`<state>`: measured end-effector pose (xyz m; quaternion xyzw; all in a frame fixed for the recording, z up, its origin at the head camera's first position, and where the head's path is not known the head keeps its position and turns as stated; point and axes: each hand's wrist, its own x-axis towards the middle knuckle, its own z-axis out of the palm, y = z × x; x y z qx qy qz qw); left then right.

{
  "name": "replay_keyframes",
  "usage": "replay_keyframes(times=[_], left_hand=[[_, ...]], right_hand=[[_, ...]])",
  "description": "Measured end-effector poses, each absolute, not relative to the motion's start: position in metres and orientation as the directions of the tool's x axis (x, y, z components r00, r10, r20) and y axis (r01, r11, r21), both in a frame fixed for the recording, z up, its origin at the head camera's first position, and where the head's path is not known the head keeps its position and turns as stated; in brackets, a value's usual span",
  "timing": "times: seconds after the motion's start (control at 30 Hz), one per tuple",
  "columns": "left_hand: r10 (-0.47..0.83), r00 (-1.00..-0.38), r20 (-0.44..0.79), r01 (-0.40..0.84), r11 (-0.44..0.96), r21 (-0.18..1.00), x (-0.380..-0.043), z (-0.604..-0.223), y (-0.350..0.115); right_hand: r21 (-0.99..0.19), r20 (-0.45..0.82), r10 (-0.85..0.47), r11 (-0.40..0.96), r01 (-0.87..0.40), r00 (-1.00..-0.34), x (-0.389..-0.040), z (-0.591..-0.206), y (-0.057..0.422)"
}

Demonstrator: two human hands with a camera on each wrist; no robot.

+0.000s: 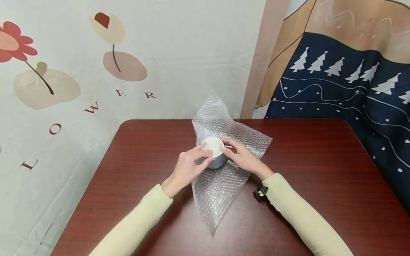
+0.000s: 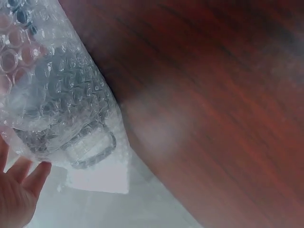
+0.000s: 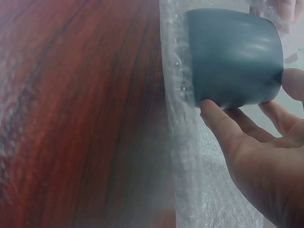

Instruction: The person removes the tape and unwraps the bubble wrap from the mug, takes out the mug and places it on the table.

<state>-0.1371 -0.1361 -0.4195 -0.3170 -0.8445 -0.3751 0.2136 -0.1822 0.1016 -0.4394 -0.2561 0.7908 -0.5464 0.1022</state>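
A blue-grey mug (image 1: 216, 162) with a pale inside stands upright on a sheet of bubble wrap (image 1: 215, 195). My right hand (image 1: 241, 156) holds the mug from the right, its fingers along the side and its thumb near the rim. On the left, my left hand (image 1: 191, 167) has its fingers at the rim and its thumb low by the mug's side. In the left wrist view, its fingertips (image 2: 42, 173) meet the edge of the bubble wrap, which partly covers that side. The right wrist view shows the mug's smooth wall (image 3: 237, 57) bare.
The dark red wooden table (image 1: 144, 142) extends to both sides. A small black device (image 1: 261, 193) with a yellow-green mark sits at the right sleeve's cuff. Printed cloths (image 1: 192, 53) hang behind the table. One corner of the wrap rises against the cloth at the back edge.
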Motion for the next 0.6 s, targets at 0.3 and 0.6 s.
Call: replay_keyframes(times=[0.3,0.6], left_hand=[[0.233,-0.821,0.522,0.567,0.442,0.695,-0.129,-0.416,-0.142],[0.161,-0.883,0.44,0.465,0.425,0.777,-0.124,-0.415,-0.156]], right_hand=[[-0.914,0.109,-0.52,0.282,-0.291,-0.847,-0.184,-0.439,0.102],[-0.918,0.112,-0.517,0.274,-0.288,-0.849,-0.183,-0.44,0.102]])
